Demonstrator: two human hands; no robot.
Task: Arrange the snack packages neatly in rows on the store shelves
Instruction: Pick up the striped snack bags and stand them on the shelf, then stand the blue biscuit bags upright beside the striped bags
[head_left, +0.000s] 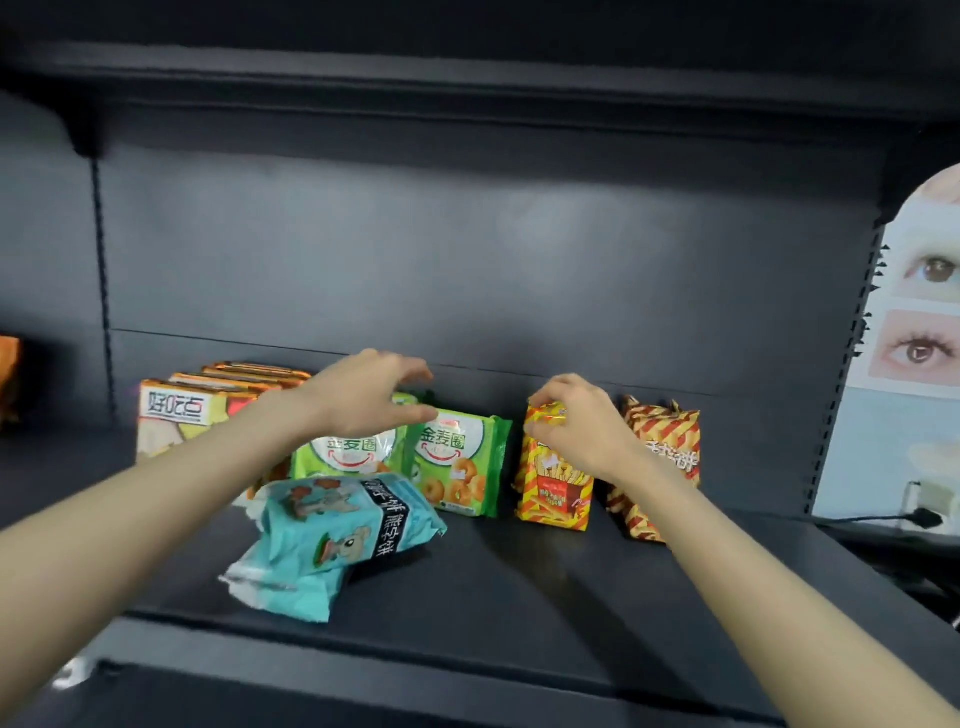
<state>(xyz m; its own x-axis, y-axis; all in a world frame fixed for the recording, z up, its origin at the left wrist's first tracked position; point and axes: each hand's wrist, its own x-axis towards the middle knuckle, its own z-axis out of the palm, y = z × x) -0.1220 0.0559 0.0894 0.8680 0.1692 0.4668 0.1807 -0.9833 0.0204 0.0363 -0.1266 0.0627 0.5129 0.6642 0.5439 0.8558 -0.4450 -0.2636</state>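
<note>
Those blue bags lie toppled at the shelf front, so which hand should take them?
Left. The left hand hovers open and free over the green packs, with the blue bags close beside its forearm; the right hand grips the yellow fries pack.

- The shelf (519, 597) and its back panel (467, 260) are plain dark grey, near black.
- The boxes (171, 415) have orange edges and a white label with dark letters.
- The green packets (457, 467) are bright green, with a white disc, green letters, a red curved line and golden-brown ring biscuits.
- The bags (332, 525) are turquoise with white ends and a black band with white letters.
- The yellow packet (553, 493) has red diagonal stripes and pale fries in a red carton.
- The striped packet (670, 431) is dark red and cream, with white letters.
- The poster (914, 415) is pale blue with brown eyes on pinkish panels.
</note>
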